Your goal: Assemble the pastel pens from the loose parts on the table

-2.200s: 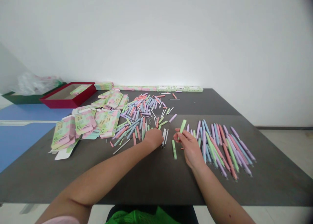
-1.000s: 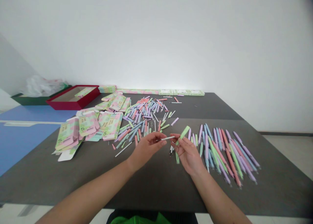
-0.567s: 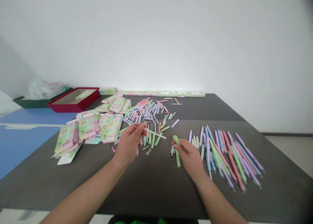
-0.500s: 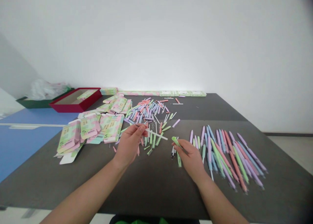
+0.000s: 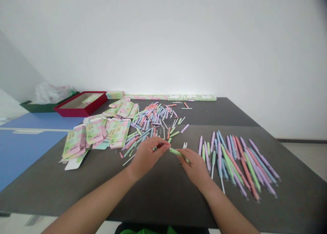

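My right hand (image 5: 195,166) pinches a light green pen barrel (image 5: 176,152), which points left. My left hand (image 5: 148,154) meets it from the left, fingers pinched at the barrel's open end; the white refill it held is hidden between fingers and barrel. Both hands hover just above the dark table (image 5: 158,193), near its middle. A heap of loose pastel pen parts and white refills (image 5: 153,120) lies just beyond my left hand. A row of assembled pastel pens (image 5: 235,155) lies to the right of my right hand.
Flat green-and-pink cartons (image 5: 97,131) are piled at the left of the table. A red tray (image 5: 80,103) and a green tray with plastic bags (image 5: 46,99) stand on a blue surface (image 5: 25,138) at far left. More cartons (image 5: 173,97) line the far edge.
My left hand picked up a white refill, lifted it, then brought it right to the green barrel in my right hand. The view shifted slightly.
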A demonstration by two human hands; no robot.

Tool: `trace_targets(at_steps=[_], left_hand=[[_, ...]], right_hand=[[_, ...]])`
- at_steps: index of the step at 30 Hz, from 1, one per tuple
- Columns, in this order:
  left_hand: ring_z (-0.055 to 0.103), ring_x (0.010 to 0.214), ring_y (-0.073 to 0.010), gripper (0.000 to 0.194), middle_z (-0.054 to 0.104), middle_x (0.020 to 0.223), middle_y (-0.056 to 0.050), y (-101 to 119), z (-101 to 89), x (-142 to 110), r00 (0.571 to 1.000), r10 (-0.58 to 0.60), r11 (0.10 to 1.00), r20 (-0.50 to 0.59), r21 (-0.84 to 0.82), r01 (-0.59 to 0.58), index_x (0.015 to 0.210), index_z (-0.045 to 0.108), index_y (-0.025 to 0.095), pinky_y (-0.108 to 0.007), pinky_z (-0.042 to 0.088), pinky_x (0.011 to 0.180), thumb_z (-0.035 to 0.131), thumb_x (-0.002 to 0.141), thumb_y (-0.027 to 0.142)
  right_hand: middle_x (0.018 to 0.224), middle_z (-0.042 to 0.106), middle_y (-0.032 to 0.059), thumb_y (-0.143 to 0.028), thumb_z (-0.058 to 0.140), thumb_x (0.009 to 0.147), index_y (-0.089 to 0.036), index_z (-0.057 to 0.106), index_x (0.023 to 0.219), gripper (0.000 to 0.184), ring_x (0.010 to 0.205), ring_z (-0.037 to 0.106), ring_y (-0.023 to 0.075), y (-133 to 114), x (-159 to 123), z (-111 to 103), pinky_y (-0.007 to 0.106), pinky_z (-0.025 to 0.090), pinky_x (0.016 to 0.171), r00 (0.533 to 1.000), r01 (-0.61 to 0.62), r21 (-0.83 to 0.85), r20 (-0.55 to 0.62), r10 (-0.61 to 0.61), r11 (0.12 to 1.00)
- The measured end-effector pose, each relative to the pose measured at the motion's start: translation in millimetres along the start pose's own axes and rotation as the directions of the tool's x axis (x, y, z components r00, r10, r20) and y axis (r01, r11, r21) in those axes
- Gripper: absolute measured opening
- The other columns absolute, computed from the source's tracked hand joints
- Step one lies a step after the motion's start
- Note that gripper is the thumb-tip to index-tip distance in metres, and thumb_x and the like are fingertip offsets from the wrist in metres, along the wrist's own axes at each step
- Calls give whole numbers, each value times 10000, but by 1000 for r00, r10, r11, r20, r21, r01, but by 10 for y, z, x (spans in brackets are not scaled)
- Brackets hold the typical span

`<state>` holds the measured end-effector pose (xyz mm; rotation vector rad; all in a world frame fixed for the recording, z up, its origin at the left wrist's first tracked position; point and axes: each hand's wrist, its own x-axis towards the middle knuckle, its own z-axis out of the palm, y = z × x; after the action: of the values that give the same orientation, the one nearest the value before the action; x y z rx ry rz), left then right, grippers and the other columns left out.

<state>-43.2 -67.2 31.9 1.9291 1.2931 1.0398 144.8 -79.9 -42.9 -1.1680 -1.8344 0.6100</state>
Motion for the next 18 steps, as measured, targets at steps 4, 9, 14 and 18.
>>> trace_targets(at_steps=[4, 9, 14, 18], left_hand=[[597, 748, -150, 324, 669, 868, -42, -105, 32, 56, 992, 48, 998, 121, -35, -44, 1065, 626, 177, -243, 460, 680, 526, 816, 358], [599, 824, -172, 364, 669, 942, -58, -626, -17, 557, 1000, 23, 907, -15, 421, -14, 1081, 608, 167, -260, 448, 708, 364, 885, 354], [585, 825, -182, 196, 669, 841, -50, -1123, 21, 1085, 948, 69, 756, 310, 604, -252, 821, 691, 181, -265, 421, 751, 506, 802, 244], [583, 806, -171, 120, 652, 777, -33, -1291, 56, 1235, 861, 93, 712, 500, 571, -409, 722, 696, 200, -244, 408, 736, 578, 736, 186]], right_hand=[[873, 675, 38, -296, 494, 849, -255, 663, 985, 220, 810, 599, 209, -25, -2, 28, 326, 441, 734, 994, -113, 118, 28, 110, 987], [826, 659, 38, -343, 498, 832, -207, 659, 975, 255, 733, 588, 191, 37, 11, 39, 312, 442, 690, 958, -272, 237, -23, 285, 933], [834, 672, 45, -378, 502, 810, -186, 657, 997, 309, 734, 601, 195, 109, 24, 33, 315, 452, 691, 936, -326, 275, -43, 351, 904], [834, 677, 48, -390, 504, 805, -179, 653, 1004, 327, 719, 604, 193, 125, 36, 17, 317, 456, 683, 928, -339, 291, -52, 369, 895]])
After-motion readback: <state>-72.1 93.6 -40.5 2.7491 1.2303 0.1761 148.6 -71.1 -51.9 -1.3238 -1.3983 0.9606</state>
